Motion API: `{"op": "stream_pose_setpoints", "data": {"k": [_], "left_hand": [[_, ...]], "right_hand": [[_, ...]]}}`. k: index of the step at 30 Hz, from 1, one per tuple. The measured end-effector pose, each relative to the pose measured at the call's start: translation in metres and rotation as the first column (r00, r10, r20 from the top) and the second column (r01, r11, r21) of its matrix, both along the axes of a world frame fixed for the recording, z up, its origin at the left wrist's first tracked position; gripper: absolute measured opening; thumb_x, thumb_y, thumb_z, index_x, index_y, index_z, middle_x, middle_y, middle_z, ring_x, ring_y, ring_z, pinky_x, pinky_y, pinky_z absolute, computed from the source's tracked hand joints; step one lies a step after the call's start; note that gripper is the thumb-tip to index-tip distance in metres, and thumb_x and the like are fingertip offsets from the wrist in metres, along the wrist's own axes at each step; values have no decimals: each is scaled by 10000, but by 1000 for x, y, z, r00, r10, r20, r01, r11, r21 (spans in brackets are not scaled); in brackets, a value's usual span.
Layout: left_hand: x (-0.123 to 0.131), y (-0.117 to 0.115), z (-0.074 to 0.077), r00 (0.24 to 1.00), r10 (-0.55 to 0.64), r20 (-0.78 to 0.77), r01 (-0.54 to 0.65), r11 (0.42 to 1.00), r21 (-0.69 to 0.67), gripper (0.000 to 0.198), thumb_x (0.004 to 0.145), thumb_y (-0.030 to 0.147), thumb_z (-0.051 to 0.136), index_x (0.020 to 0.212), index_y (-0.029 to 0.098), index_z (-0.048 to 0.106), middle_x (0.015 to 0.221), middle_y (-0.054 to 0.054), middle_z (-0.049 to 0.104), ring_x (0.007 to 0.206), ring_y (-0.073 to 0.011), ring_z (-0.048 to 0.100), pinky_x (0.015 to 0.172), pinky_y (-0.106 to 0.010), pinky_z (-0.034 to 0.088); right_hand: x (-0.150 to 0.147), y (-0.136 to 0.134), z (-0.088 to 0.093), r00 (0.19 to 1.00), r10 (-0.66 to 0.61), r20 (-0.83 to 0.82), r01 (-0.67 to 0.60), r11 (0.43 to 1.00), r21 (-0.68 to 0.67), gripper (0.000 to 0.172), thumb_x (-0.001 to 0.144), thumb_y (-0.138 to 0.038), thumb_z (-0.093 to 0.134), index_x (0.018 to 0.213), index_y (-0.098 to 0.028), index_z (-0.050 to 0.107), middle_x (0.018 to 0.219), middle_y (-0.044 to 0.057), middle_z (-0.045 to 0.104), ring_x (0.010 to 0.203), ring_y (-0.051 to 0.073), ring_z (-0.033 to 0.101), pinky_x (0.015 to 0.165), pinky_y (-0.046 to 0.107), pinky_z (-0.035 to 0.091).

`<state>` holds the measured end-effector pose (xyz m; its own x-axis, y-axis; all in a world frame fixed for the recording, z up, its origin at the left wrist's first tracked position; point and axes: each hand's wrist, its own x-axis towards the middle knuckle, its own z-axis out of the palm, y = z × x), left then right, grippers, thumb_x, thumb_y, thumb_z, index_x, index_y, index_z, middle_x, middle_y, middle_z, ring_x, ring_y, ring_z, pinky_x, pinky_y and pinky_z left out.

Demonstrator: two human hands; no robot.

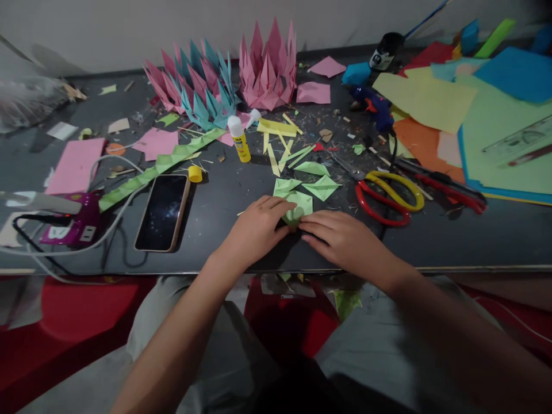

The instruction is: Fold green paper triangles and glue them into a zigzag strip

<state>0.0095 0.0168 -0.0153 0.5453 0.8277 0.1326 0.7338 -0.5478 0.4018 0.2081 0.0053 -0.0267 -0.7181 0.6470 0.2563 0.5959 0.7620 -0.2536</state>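
Observation:
Close to the table's front edge, a small piece of light green paper (302,207) lies between my two hands. My left hand (261,225) covers its left part, with fingers on top and the thumb at its near edge. At the lower right corner, the fingers of my right hand (340,238) pinch the paper; part of that grip is hidden. Just beyond are folded green paper pieces: one pointed piece (322,187), one narrower piece (312,168) and another (285,185) touching the sheet's far side.
Red-and-yellow-handled scissors (383,198) lie to the right, beside a red cutter (452,187) and a glue gun (375,108). A phone (163,213) and a purple power socket (77,221) are at left. Behind stand a glue bottle (240,141) and a pink paper crown (268,75).

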Motion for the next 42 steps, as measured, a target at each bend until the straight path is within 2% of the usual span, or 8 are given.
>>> {"op": "stream_pose_setpoints", "data": {"k": [5, 10, 14, 18, 24, 31, 42], "left_hand": [[-2, -2, 4, 998, -30, -58, 30, 1000, -5, 90, 821, 142, 538, 858, 171, 615, 856, -30, 648, 852, -186, 578, 782, -319, 452], [-1, -12, 1, 995, -81, -57, 83, 996, 32, 103, 835, 206, 545, 814, 166, 637, 848, -42, 641, 828, -175, 581, 744, -297, 463], [-4, -17, -8, 994, -87, 63, 84, 995, 45, 129, 848, 213, 535, 811, 162, 647, 885, -58, 632, 847, -167, 576, 768, -308, 471], [-4, -18, -14, 976, -40, 213, 38, 999, 14, 103, 838, 223, 556, 811, 166, 638, 873, -49, 626, 839, -157, 573, 768, -303, 473], [-2, -15, -12, 942, 102, 321, -54, 987, -154, 74, 831, 198, 565, 820, 174, 634, 834, -28, 627, 782, -128, 590, 722, -254, 467], [3, -13, -9, 925, 170, 340, -89, 966, -241, 57, 801, 140, 586, 780, 165, 632, 799, -18, 619, 754, -121, 589, 698, -240, 460], [5, -14, -8, 930, 187, 318, -104, 960, -262, 86, 785, 87, 572, 727, 147, 590, 763, -11, 576, 737, -118, 556, 682, -233, 430]], "right_hand": [[4, 3, 3, 999, 3, 32, -4, 1000, 15, 247, 900, -233, 426, 999, -140, 632, 1022, 82, 667, 974, 210, 584, 803, 354, 455], [7, 2, 4, 998, 3, 56, -5, 999, 43, 236, 898, -230, 426, 953, -146, 639, 1035, 91, 658, 981, 211, 587, 796, 349, 458], [7, -4, 2, 999, 4, 43, -8, 996, 94, 237, 888, -184, 427, 977, -131, 641, 1119, 114, 631, 1011, 215, 581, 838, 350, 469], [6, -10, -1, 999, 28, 34, -31, 996, 89, 250, 882, -161, 428, 1024, -138, 632, 1054, 103, 660, 977, 210, 599, 816, 340, 489], [7, -10, -3, 999, 53, 12, -54, 996, 71, 253, 885, -178, 437, 1046, -120, 623, 1046, 106, 660, 983, 214, 592, 802, 344, 482], [7, -11, -3, 998, 52, 23, -54, 995, 81, 264, 887, -177, 430, 1067, -131, 618, 1031, 112, 659, 979, 212, 586, 771, 341, 473], [4, -10, -7, 1000, 21, 12, -23, 994, 106, 273, 885, -183, 425, 1061, -126, 625, 1015, 112, 661, 956, 200, 591, 774, 337, 484]]}}
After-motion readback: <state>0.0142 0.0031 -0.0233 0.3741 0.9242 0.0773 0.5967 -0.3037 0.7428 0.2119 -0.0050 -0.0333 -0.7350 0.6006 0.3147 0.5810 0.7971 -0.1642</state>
